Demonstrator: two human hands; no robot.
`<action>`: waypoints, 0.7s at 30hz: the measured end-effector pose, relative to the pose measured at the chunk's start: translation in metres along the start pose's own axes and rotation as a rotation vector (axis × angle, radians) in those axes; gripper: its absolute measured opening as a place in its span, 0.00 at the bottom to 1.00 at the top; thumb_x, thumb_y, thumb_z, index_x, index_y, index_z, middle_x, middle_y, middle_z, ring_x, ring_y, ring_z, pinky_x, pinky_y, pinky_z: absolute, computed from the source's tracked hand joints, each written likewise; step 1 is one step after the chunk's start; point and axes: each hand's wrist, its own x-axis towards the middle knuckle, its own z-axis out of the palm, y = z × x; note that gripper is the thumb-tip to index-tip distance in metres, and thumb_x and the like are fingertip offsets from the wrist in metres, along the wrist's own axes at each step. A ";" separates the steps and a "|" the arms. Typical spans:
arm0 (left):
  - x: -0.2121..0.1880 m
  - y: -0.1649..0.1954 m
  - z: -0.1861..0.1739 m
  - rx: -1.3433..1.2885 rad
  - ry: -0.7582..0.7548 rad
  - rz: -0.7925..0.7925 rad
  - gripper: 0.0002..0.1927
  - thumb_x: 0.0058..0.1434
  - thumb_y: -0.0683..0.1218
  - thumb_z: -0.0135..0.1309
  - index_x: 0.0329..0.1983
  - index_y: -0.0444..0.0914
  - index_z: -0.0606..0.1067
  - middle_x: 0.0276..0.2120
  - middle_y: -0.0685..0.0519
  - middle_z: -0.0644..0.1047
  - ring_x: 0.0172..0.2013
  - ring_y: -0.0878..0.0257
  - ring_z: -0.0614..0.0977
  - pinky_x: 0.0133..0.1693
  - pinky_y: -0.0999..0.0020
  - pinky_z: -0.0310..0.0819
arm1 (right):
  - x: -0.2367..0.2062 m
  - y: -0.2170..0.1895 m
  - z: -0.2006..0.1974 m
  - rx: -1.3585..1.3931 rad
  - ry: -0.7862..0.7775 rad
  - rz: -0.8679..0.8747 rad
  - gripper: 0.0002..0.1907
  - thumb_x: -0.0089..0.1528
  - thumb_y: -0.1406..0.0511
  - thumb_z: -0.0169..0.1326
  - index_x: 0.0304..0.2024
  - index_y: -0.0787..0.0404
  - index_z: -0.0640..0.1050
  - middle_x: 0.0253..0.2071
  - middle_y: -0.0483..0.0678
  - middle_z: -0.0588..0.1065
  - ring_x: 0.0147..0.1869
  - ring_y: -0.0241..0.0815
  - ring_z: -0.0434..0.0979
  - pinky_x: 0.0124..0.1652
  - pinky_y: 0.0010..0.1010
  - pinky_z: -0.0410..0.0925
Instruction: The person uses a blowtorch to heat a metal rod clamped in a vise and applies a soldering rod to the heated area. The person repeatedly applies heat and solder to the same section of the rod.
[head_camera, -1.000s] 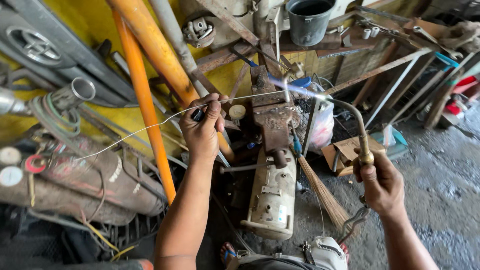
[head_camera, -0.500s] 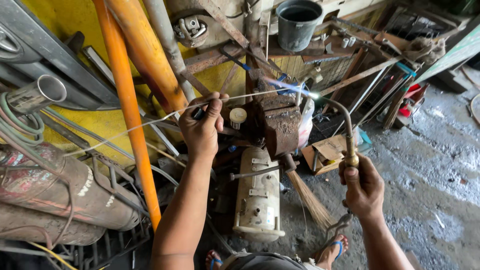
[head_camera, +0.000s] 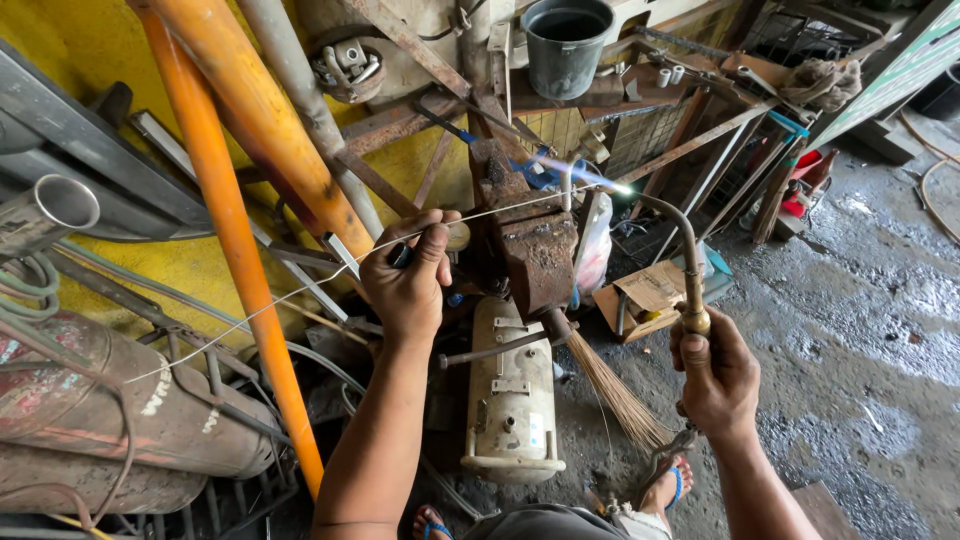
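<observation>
Left hand (head_camera: 408, 285) fingers pinch the filler rod (head_camera: 300, 285), its long axis running toward upper right. Right hand (head_camera: 715, 375) fingers grip the torch (head_camera: 690, 270); the flame meets the rod tip above the vise (head_camera: 535, 250).

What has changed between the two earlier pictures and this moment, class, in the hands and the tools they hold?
Little changed. The right hand keeps its grip on the brass torch, whose flame stays at the workpiece above the rusty vise. The left hand still pinches the thin filler wire, its tip reaching toward the flame. Nothing was let go. Mainly the head camera shifted, so the orange pipes appear larger.
</observation>
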 end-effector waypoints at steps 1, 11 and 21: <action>0.000 0.000 0.000 0.001 0.003 0.003 0.08 0.68 0.39 0.60 0.49 0.33 0.78 0.44 0.41 0.84 0.22 0.70 0.73 0.25 0.76 0.67 | 0.001 0.001 0.002 0.016 -0.004 0.000 0.25 0.72 0.57 0.49 0.60 0.71 0.71 0.36 0.44 0.74 0.35 0.30 0.71 0.34 0.22 0.66; 0.002 0.005 -0.009 0.015 0.038 -0.017 0.08 0.68 0.40 0.60 0.49 0.33 0.78 0.44 0.41 0.84 0.22 0.70 0.72 0.24 0.76 0.66 | 0.013 0.005 0.019 0.080 -0.050 -0.003 0.26 0.72 0.55 0.49 0.61 0.71 0.72 0.34 0.43 0.73 0.33 0.29 0.69 0.32 0.21 0.64; 0.004 -0.005 -0.020 0.004 0.052 -0.017 0.09 0.68 0.40 0.60 0.49 0.33 0.79 0.44 0.41 0.84 0.22 0.70 0.72 0.25 0.76 0.66 | 0.017 0.014 0.017 0.071 -0.052 -0.011 0.25 0.72 0.56 0.50 0.60 0.72 0.71 0.35 0.46 0.74 0.33 0.30 0.72 0.32 0.22 0.67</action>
